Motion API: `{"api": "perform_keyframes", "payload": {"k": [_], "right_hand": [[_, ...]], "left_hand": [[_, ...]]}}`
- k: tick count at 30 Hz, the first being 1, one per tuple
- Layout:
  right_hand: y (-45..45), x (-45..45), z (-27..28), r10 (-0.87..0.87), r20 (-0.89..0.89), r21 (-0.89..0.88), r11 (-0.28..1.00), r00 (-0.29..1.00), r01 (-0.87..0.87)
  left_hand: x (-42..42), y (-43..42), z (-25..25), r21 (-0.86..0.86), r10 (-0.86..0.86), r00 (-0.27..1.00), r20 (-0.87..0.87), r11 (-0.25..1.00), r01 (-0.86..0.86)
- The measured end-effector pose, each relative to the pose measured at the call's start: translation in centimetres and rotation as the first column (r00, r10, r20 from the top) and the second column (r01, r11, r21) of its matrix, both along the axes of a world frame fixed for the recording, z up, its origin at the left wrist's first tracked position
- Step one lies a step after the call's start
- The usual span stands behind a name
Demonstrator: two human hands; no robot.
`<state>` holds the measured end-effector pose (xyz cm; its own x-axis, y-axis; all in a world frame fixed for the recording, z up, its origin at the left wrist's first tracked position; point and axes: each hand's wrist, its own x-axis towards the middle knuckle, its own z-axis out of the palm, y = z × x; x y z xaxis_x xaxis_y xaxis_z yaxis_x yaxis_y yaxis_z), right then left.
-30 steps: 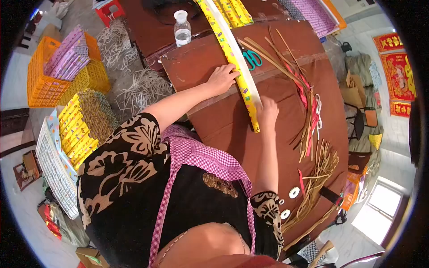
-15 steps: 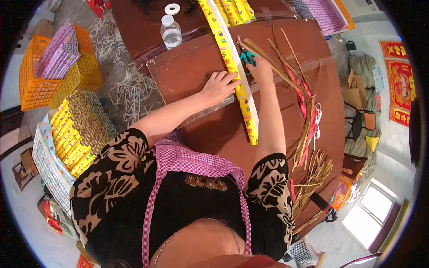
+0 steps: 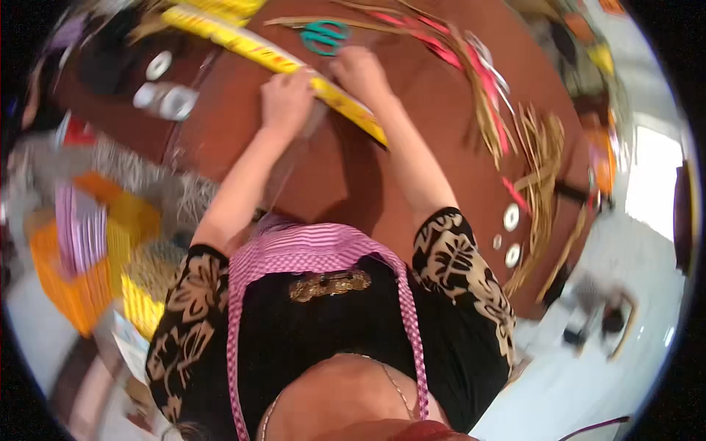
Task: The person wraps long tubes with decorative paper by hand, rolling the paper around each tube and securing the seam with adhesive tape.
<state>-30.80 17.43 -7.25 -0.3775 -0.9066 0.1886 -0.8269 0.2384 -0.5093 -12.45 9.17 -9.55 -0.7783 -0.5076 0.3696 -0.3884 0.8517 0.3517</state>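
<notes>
A long yellow patterned strip [image 3: 257, 51] lies diagonally over the brown table. My left hand [image 3: 287, 101] is closed on the strip near its middle. Close to the strip's far edge, my right hand [image 3: 359, 73] has its fingers drawn together; their tips are blurred, and whatever they hold is hidden. Just beyond that hand lie the teal-handled scissors [image 3: 324, 37], apart from it.
Brown strips [image 3: 544, 169] and pink ribbon [image 3: 485, 110] lie on the table's right side. A clear bottle [image 3: 176, 101] and a white roll [image 3: 158, 65] are at the left. Orange crates [image 3: 70, 275] stand on the floor, lower left.
My right hand was at the scissors and is now off them, beside the strip. The view has turned, so the strip now slants more. My left hand stays on it.
</notes>
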Motion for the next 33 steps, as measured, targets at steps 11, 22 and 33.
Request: {"api": "perform_keyframes", "payload": {"k": [11,22,33], "right_hand": [[12.5,3.1,-5.9,-0.284,-0.165,0.002,0.957,0.944,0.289],[17.8,-2.4,-1.7,-0.549,-0.247,0.031,0.819,0.799,0.573],[50.4,-9.9,-7.0,-0.830,-0.548,0.101,0.057,0.103,0.993]], "left_hand": [[-5.5,-4.4,-8.3,-0.236,-0.156,0.983,0.099,0.956,0.175],[-5.2,-5.2,-7.3,-0.288,-0.164,0.978,0.127,0.938,0.194],[-4.3,-5.4,-7.8,-0.304,-0.090,0.990,0.109,0.945,0.119]]}}
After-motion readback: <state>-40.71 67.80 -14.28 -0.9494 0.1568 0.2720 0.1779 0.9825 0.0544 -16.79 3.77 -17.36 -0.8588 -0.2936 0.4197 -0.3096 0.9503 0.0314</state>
